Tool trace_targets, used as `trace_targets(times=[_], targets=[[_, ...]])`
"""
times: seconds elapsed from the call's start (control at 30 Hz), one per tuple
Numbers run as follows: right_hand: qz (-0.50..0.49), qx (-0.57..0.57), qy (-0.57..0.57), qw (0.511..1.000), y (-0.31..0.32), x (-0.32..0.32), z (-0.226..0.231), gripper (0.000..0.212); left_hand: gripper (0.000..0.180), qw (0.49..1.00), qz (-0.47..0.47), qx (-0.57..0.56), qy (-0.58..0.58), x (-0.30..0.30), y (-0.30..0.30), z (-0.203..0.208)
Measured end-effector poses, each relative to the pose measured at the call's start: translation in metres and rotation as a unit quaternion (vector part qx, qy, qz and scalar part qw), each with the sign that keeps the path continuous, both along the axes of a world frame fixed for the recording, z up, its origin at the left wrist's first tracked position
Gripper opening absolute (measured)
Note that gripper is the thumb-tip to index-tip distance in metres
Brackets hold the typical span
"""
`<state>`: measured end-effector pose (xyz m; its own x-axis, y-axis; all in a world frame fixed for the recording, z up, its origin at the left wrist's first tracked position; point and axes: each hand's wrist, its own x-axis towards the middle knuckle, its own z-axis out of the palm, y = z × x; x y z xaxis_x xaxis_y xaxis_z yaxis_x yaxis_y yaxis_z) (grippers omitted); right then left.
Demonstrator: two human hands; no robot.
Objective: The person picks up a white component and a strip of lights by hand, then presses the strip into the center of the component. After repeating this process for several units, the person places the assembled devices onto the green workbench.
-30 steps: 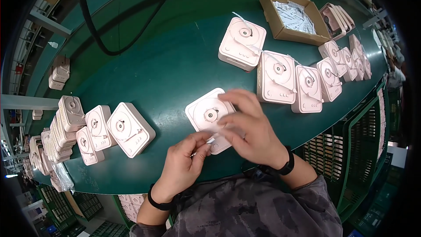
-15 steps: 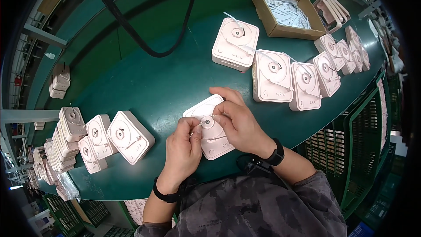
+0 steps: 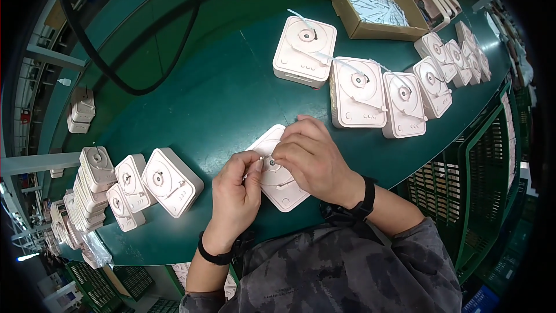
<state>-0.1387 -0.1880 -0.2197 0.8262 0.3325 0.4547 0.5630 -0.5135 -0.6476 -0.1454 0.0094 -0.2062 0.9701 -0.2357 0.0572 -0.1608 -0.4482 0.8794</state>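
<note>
On the green table right before me lies a pale pink record-player-shaped unit, with a round platter area, a dark-centred hub and a thin arm moulded on its top. My left hand is at its left side, thumb and forefinger pinched beside the hub; a tiny pale bit shows at the tips, too small to name. Over the right part of the unit, my right hand has its fingers curled together close to the hub. Whatever those fingers hold is hidden.
Several similar units stand at left and right, a few with pale strips on top. Far right, a cardboard box holds many paper strips beside stacked pink frames. A black cable hangs over the far left. Green crates stand beside the table.
My right fingers have curled in more closely over the hub, and the left pinch has opened slightly beside it. The view has shifted a little; the unit stays in place on the table.
</note>
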Motion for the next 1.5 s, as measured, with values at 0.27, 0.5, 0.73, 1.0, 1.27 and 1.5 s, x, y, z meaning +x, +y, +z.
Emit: trace_targets(times=[0.27, 0.5, 0.73, 1.0, 1.27, 1.5], targets=[[0.015, 0.043, 0.061, 0.997, 0.001, 0.003, 0.003, 0.014, 0.007, 1.0, -0.002, -0.012, -0.019, -0.002, -0.008, -0.004], [0.016, 0.025, 0.075, 0.997, 0.004, 0.001, 0.007, 0.014, 0.008, 0.998, -0.008, 0.028, -0.06, -0.003, -0.011, 0.005], [0.003, 0.054, 0.079, 0.995, 0.005, 0.0, 0.004, 0.012, 0.007, 0.998, -0.02, 0.028, -0.052, 0.0, -0.01, 0.006], [0.041, -0.024, 0.08, 0.996, -0.003, 0.004, 0.013, 0.011, 0.007, 0.999, -0.018, 0.031, 0.003, 0.0, -0.008, 0.009], [0.016, 0.048, 0.084, 0.995, 0.003, -0.001, 0.004, 0.009, 0.008, 0.999, -0.026, 0.029, -0.02, 0.001, -0.012, 0.011], [0.046, 0.08, 0.109, 0.99, -0.003, 0.001, 0.001, 0.008, 0.008, 0.998, -0.052, 0.043, 0.002, 0.003, -0.01, 0.018]])
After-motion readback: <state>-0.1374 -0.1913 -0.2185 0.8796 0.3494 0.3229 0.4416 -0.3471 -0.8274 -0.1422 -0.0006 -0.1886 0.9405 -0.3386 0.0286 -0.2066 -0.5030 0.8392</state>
